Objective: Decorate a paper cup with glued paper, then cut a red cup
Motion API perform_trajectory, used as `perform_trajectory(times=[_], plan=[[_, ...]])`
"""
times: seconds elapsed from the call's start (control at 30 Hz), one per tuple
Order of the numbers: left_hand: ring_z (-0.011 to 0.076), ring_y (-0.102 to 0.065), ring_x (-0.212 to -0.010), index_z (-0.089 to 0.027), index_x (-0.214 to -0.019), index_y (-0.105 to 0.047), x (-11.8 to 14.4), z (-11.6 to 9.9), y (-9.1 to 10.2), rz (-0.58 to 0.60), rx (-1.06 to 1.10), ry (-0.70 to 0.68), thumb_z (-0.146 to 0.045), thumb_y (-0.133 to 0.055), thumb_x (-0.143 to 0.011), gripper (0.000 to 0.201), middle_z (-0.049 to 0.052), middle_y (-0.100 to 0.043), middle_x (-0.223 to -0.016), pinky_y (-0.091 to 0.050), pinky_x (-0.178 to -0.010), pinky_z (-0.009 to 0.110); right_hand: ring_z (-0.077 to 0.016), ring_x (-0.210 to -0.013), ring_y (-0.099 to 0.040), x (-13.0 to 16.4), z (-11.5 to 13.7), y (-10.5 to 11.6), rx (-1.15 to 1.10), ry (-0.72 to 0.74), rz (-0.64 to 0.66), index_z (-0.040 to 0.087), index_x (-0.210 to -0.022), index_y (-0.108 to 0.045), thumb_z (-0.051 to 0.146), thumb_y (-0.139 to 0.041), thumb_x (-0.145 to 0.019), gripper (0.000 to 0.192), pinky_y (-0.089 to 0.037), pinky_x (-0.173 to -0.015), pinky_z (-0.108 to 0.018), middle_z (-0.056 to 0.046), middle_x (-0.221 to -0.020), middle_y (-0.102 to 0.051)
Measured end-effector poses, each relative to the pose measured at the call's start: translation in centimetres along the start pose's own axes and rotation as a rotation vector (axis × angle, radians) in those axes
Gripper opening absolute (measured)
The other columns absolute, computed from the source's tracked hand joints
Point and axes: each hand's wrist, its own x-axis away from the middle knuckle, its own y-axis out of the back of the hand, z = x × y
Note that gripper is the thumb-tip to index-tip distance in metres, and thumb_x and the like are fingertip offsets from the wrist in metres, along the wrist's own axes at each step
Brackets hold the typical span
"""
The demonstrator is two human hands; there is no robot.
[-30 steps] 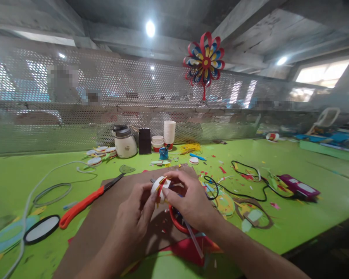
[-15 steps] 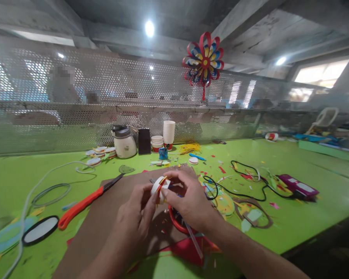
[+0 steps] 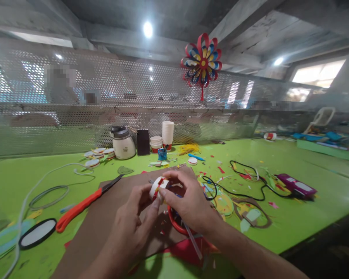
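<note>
Between my two hands is a small white disc (image 3: 155, 186), like a cut-off paper cup base, with a red and yellow strip across it. My left hand (image 3: 133, 217) pinches its left and lower edge between thumb and fingers. From the right, my right hand (image 3: 189, 195) grips it, thumb on the strip and fingers over the top. A red round rim (image 3: 174, 224) shows partly beneath my right hand; what it belongs to is mostly hidden. A clear stick (image 3: 194, 245) slants out below it. Brown board (image 3: 104, 221) lies under both hands.
An orange-handled cutting tool (image 3: 81, 207) and a black-rimmed oval (image 3: 38, 233) lie left. Behind stand a kettle-like jug (image 3: 123, 145), stacked paper cups (image 3: 168, 133) and a blue pot (image 3: 162, 154). Right are paper scraps, a black cable (image 3: 235, 193) and a purple device (image 3: 297, 186).
The disc has tilted slightly in my fingers, and the strip's loose yellow end stands out less. Both hands keep their grip. The whole view has shifted a little.
</note>
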Motion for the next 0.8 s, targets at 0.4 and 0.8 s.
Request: perform_trajectory(times=[0.4,0.8], plan=[[0.0238,-0.067,-0.107,-0.019,-0.109,-0.053,-0.7,0.6,0.4,0.056,0.236,0.125,-0.031,-0.065,-0.083,0.032,0.012,-0.069,-0.119,-0.053,-0.091,0.035,-0.0185,-0.087,-0.062,0.2,0.5,0.6,0.120,0.053,-0.031,0.020,-0.102,-0.067,0.032,-0.074,-0.075,0.030,-0.052,-0.076,-0.034,-0.005,-0.101,-0.066],[0.0217,-0.068,-0.105,-0.020,-0.112,-0.054,-0.9,0.4,0.9,0.219,0.487,0.176,-0.029,-0.069,-0.083,0.034,0.009,-0.073,-0.114,-0.054,-0.088,0.032,-0.0197,-0.087,-0.066,-1.4,-0.5,2.8,-0.053,-0.024,0.237,0.024,-0.099,-0.072,0.031,-0.068,-0.081,0.020,-0.052,-0.080,-0.037,-0.005,-0.099,-0.073]])
